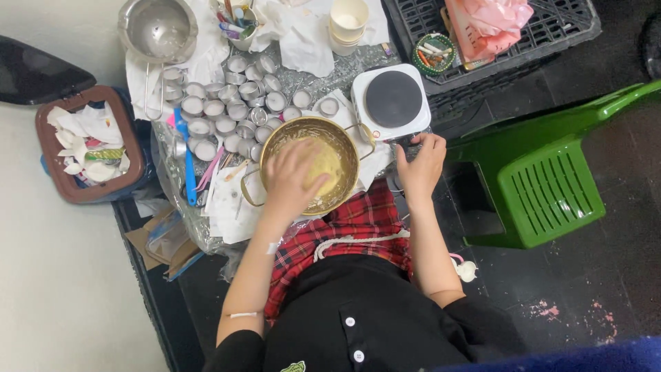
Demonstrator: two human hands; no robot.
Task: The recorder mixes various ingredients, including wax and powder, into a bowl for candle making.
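A brown bin full of white scraps (88, 143) sits far left. Next come many small round silver tins (227, 110). The left hand (292, 180) reaches down into the round gold metal bowl (344, 141), fingers spread flat on the yellow lump (329, 160) right under it. The right hand (421, 165) rests loosely curled beside the white hot plate (391, 101), holding nothing I can see.

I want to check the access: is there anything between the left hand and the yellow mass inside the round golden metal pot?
Nothing visible stands between them. The left hand is already inside the round golden metal pot, resting over the pale yellow mass. The right hand is apart, beside the white hot plate.
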